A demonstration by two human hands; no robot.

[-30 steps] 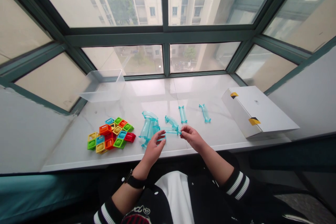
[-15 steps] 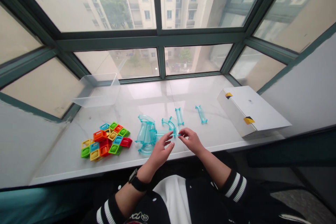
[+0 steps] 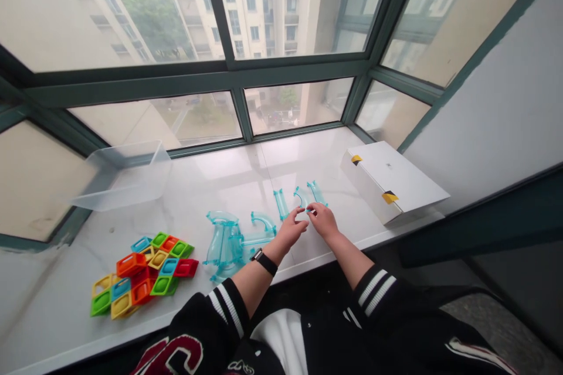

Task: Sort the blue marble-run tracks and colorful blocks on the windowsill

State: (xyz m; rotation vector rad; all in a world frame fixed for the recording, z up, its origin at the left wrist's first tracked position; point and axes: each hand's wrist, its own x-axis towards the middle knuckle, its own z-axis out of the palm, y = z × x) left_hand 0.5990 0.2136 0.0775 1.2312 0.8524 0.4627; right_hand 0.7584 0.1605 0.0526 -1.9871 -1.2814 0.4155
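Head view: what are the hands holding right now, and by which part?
Both the left hand and right hand pinch a small curved blue track piece at its near end; the exact finger contact is too small to tell.

jacket patch (image 3: 176,357): maroon letter, maybe "S" | white box (image 3: 396,179): nothing legible

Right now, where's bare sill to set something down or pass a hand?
Bare: the sill between clear bin and white box, behind the loose track pieces; also the strip between bin and coloured tiles. Crowded: the front, from tiles through track assembly to the left hand and right hand at those pieces.
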